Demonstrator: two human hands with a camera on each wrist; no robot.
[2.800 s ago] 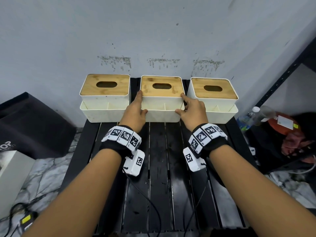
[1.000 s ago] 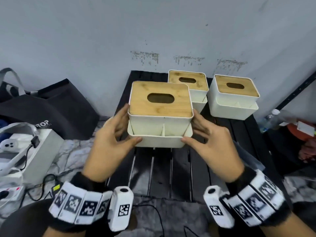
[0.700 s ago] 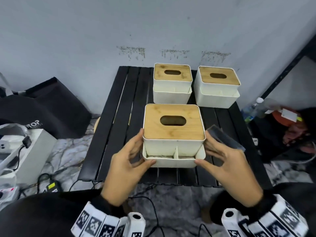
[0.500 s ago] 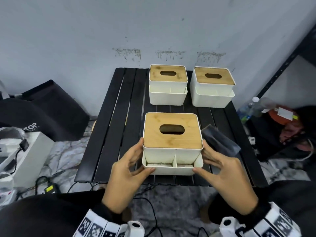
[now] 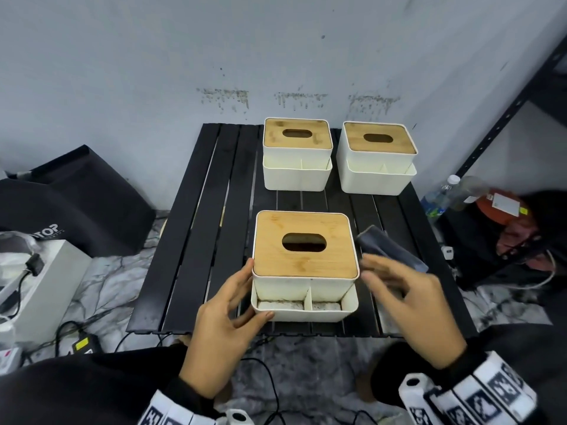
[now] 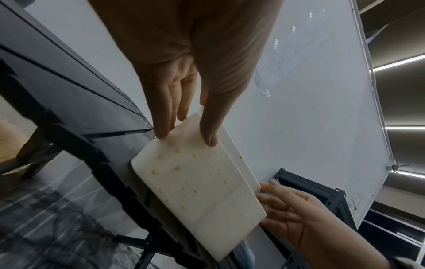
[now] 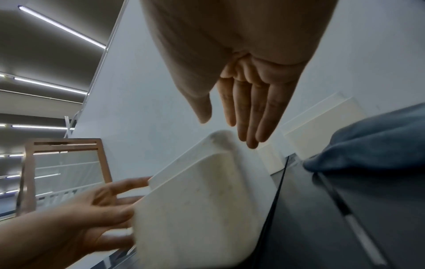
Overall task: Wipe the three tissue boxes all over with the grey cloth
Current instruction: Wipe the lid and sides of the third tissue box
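Observation:
The near tissue box (image 5: 305, 262), white with a bamboo lid, stands at the black slatted table's (image 5: 190, 240) front edge. My left hand (image 5: 245, 299) grips its front-left corner, fingers along the side and thumb on the front tray. The left wrist view shows the left hand (image 6: 187, 138) on the spotted white box (image 6: 200, 185). My right hand (image 5: 399, 289) is blurred, fingers straight, just off the box's right side, holding nothing. The folded grey cloth (image 5: 389, 250) lies right of the box, beyond that hand. Two more tissue boxes (image 5: 297, 154) (image 5: 377, 157) stand at the back.
A black bag (image 5: 76, 204) and a white carton (image 5: 40, 289) with cables sit on the floor at left. At right stand a black shelf frame (image 5: 506, 111), a water bottle (image 5: 438, 197) and a red object (image 5: 503, 210). The wall runs behind the table.
The near box has settled at the table's front edge. My right hand has come off its right side and shifted right, now blurred. The left hand keeps its hold.

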